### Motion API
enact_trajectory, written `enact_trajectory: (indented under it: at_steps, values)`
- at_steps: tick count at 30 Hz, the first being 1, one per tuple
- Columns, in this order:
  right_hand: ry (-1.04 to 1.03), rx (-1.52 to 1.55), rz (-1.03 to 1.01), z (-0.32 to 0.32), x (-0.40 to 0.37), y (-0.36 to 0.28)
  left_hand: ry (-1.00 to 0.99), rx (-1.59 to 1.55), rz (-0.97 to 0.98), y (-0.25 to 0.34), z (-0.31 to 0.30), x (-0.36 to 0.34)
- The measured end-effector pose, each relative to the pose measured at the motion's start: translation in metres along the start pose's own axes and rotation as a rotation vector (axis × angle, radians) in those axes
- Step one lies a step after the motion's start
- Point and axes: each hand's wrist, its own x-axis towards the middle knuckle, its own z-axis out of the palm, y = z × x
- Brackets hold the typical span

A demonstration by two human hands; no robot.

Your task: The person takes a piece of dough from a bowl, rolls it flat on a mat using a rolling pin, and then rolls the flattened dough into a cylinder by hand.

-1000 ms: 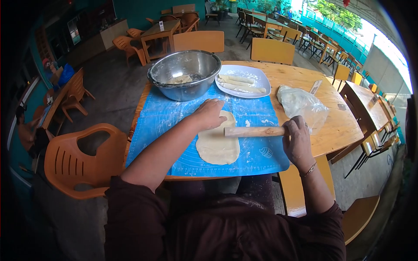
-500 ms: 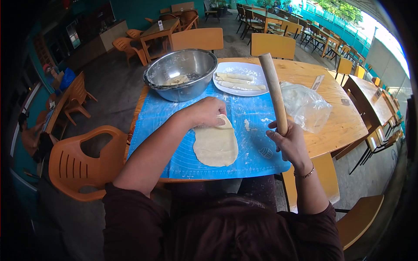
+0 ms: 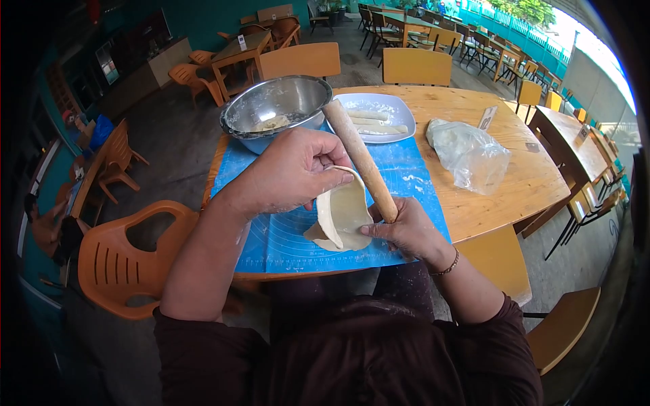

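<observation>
A thin sheet of dough [image 3: 349, 216] hangs lifted above the blue baking mat [image 3: 284, 247], its left side curling over. My left hand [image 3: 294, 169] pinches the sheet's upper edge between thumb and fingers. In my right hand [image 3: 406, 230] is a wooden rolling pin [image 3: 365, 162], gripped near its lower end and tilted up to the left. The right thumb also touches the dough's lower right edge. Behind my left hand stands a steel mixing bowl [image 3: 271, 101] with some dough inside. A white plate [image 3: 399, 111] beside it bears rolled dough pieces [image 3: 369, 123].
A clear plastic bag [image 3: 470, 155] with whitish contents lies on the wooden table [image 3: 542, 169], near a small standing card [image 3: 487, 118]. An orange plastic chair [image 3: 135, 257] is at the left, and yellow chairs [image 3: 416, 66] line the far side. Another person sits at far left.
My left hand has lifted the dough sheet off the mat. My right hand has moved left and down with the rolling pin, its thumb now at the dough's edge.
</observation>
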Motion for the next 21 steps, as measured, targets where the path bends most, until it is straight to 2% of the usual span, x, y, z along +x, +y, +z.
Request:
enact_trajectory:
  at_steps: [8,11,15,19,21]
  values:
    - [0.041,-0.019,0.083,-0.029,-0.029,-0.047,0.022,-0.16,0.006,-0.021,-0.005,-0.017]
    - [0.047,-0.03,0.01,-0.051,-0.038,-0.066,0.031,-0.308,-0.02,-0.027,-0.006,-0.028]
    - [-0.007,-0.249,-0.023,-0.058,-0.023,-0.087,0.058,-0.416,-0.114,-0.046,0.002,-0.023]
    - [0.003,-0.362,-0.007,-0.053,0.044,-0.048,0.133,-0.373,-0.227,-0.101,0.007,0.013]
    - [0.029,-0.398,-0.005,-0.048,0.076,-0.014,0.27,-0.05,-0.4,-0.122,0.009,0.027]
